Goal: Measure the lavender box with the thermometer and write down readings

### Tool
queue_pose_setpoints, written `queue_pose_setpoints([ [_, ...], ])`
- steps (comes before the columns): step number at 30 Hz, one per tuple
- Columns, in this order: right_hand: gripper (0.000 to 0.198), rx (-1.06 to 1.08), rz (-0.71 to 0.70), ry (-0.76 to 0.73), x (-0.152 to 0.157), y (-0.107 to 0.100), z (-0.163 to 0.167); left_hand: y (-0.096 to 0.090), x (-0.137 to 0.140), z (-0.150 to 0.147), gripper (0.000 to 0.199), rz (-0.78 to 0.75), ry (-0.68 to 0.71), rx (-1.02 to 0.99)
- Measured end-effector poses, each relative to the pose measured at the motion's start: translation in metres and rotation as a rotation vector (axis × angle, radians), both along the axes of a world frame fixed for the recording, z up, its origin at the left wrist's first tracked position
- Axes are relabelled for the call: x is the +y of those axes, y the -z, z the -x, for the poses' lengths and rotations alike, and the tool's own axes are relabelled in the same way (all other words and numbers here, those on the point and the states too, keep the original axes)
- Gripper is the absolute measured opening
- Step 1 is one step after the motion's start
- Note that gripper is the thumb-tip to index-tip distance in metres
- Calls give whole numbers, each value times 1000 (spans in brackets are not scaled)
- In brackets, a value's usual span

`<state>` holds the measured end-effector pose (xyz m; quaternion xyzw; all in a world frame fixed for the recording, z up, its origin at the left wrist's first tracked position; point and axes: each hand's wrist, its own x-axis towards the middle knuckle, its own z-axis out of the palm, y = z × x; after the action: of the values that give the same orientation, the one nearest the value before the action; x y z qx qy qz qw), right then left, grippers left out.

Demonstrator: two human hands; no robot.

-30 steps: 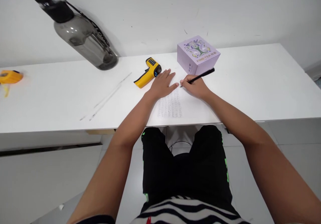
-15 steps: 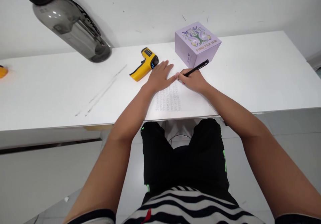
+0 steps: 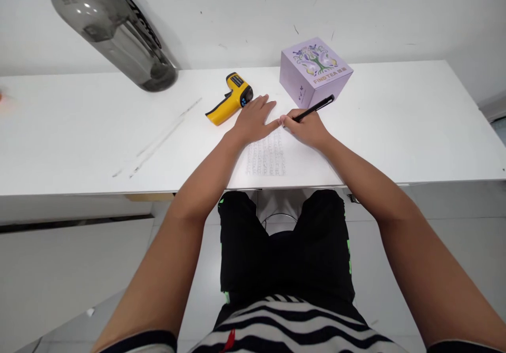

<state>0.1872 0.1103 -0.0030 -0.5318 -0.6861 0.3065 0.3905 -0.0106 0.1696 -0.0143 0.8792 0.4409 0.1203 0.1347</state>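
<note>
A sheet of white paper (image 3: 300,160) with several lines of handwriting lies at the desk's front edge. My left hand (image 3: 256,119) rests flat on its upper part, fingers spread, close to a yellow and black infrared thermometer (image 3: 229,103). In my right hand (image 3: 308,127) is a black pen (image 3: 319,105), gripped near its tip, which points down at the paper beside my left thumb. The fingers partly hide the pen's tip. Just behind my right hand stands a lilac tea box (image 3: 312,74).
The white desk (image 3: 419,126) runs along a wall. A grey translucent bottle (image 3: 118,37) with a black cap stands at the back left. Dark streaks mark the desktop on the left. Below the desk's left side is a pale panel (image 3: 71,268).
The view has tilted slightly, so the desk and its objects sit a little differently in the picture. Both hands keep nearly the same place on the paper, the pen still held.
</note>
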Motion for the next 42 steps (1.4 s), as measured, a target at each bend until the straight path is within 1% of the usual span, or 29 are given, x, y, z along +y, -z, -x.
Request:
queue_pose_setpoints([
  [5, 33, 3, -5, -4, 0, 0, 0, 0, 0, 0, 79, 1, -3, 1],
  [10, 34, 9, 44, -53, -2, -5, 0, 1, 1, 1, 78, 4, 4, 0],
  [15, 35, 12, 45, -5, -4, -7, 1, -1, -1, 0, 78, 1, -4, 0],
  [24, 36, 17, 11, 10, 1, 1, -2, -4, -3, -1, 77, 18, -23, 11],
  [34, 34, 13, 25, 17, -1, -3, 0, -7, -5, -2, 72, 14, -25, 19],
  [42, 33, 8, 3, 71, 0, -1, 1, -5, -4, -1, 70, 4, -23, 21],
])
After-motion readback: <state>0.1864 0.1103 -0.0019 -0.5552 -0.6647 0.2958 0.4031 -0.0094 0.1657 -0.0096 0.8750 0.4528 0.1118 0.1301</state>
